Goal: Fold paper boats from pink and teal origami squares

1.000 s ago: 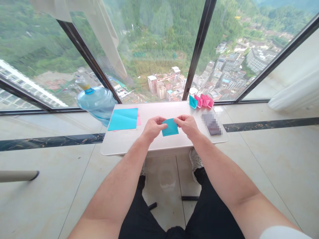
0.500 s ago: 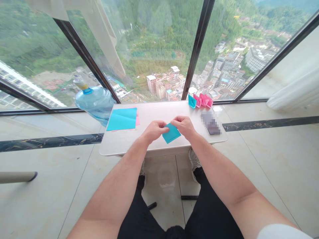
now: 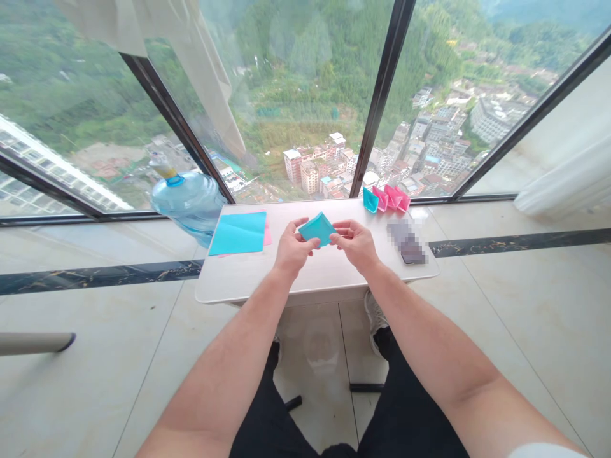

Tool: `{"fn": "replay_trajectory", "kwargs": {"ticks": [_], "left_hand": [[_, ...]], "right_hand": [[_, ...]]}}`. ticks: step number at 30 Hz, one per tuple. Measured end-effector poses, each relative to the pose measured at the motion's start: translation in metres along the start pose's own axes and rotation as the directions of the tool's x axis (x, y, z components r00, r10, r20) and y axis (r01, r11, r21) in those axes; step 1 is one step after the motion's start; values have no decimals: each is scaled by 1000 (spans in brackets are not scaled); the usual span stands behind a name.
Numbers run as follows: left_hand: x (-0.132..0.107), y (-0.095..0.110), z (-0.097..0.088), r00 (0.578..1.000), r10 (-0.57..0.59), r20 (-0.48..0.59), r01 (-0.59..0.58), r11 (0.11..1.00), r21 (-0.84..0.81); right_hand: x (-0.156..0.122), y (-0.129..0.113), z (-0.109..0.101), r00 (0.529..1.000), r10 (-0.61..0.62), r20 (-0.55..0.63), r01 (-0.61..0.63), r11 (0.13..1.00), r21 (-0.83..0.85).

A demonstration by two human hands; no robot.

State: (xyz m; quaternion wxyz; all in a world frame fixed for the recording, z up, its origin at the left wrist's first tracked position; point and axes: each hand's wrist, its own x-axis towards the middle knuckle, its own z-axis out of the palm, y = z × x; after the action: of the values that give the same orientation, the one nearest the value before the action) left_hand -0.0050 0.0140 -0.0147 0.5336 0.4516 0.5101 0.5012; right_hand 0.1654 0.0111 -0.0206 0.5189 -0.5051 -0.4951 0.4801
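A small folded piece of turquoise paper (image 3: 317,229) is held up over the middle of the white table, one corner pointing away from me. My left hand (image 3: 293,247) pinches its left side, thumb on the near face and fingers behind. On the opposite side, my right hand (image 3: 352,241) grips the right corner between thumb and fingers. Left of my hands lies a flat turquoise sheet (image 3: 238,233) with a crease across it, and a pink sheet (image 3: 268,231) peeks out from under it.
Folded paper boats, one turquoise (image 3: 370,200) and several pink (image 3: 392,198), stand in a row at the table's (image 3: 258,277) far right. A phone (image 3: 413,253), partly blurred out, lies nearer me. A large water bottle (image 3: 187,198) leans beside the left end, by the windows.
The folded paper has been raised and turned, its corner now pointing away. Both hands shifted from its top edge to its left and right sides.
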Motion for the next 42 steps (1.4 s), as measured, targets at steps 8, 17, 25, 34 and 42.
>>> {"fn": "replay_trajectory", "kwargs": {"ticks": [8,17,25,34,42], "left_hand": [[-3,-3,4,998,61,9,-61,998,4],[-3,3,3,997,-60,44,63,996,-57],[-5,11,-3,992,-63,112,67,997,-27],[-3,5,0,997,-64,48,67,996,-66],[-7,12,3,998,-70,-1,69,987,-148]], "right_hand": [[-1,0,-2,999,-21,30,22,1000,-15],[0,-6,-9,985,67,158,-60,997,-47],[1,-12,-20,954,106,281,-115,993,16],[-1,-14,-21,941,130,312,-156,986,61],[1,-13,-22,951,84,298,-131,981,142]]}}
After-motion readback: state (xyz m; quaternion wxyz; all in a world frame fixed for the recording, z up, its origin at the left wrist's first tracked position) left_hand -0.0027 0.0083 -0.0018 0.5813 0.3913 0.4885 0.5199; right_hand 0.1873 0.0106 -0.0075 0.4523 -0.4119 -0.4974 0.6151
